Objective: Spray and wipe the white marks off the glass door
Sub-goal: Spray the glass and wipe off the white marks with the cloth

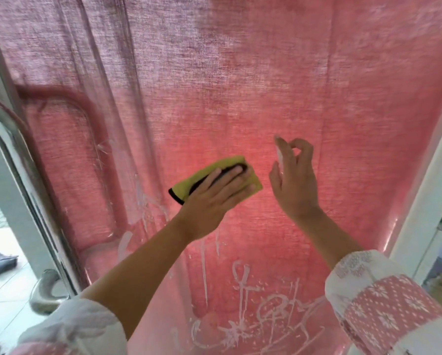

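Glass door (240, 85) backed by a pink curtain (163, 60) fills the view. Left hand (214, 196) lies flat at centre, fingers (230, 175) straight and close together, pressing a yellow cloth (204, 175) against the glass. Right hand (295, 183), just toward 3 o'clock, curls its fingers around a small spray bottle (279, 152). White marks (266, 311) streak the glass toward 6 o'clock; a metal handle (15, 149) stands at 8 o'clock.

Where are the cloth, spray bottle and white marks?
cloth (209, 168): head view, bare yellow upper part.
spray bottle (279, 152): head view, white side showing.
white marks (273, 311): head view, middle of the low scrawl.
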A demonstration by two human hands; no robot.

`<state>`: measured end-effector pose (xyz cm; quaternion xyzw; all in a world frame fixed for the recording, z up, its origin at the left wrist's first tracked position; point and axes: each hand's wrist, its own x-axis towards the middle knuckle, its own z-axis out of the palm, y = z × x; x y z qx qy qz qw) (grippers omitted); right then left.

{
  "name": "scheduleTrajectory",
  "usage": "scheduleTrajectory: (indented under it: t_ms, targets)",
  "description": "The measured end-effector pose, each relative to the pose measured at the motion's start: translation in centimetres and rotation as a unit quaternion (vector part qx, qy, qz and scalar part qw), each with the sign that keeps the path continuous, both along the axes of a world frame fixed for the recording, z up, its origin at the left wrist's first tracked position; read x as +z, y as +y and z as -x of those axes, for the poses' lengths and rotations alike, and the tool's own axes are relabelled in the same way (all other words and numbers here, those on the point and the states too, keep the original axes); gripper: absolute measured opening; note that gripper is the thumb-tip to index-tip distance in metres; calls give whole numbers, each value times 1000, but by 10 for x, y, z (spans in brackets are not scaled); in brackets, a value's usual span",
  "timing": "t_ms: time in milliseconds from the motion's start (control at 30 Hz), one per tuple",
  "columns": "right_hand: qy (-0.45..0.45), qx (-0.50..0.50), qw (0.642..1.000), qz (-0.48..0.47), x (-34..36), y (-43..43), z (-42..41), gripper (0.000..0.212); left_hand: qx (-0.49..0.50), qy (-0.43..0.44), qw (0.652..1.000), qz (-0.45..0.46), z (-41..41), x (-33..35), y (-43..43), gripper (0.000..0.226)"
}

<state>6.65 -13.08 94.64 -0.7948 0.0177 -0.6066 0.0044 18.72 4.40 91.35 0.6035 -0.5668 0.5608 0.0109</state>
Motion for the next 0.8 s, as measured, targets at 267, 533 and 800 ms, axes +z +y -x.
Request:
scheduleTrajectory:
  t_ms: [267, 533, 800]
  targets:
    - [11, 24, 1000, 1, 0, -4, 2, 56, 6, 127, 966, 224, 20, 43, -26, 62]
    - [28, 62, 998, 13, -1, -10, 6, 57, 38, -16, 998, -40, 5, -48, -10, 78]
    - [9, 90, 993, -71, 1, 13, 4, 59, 29, 106, 984, 137, -5, 13, 18, 77]
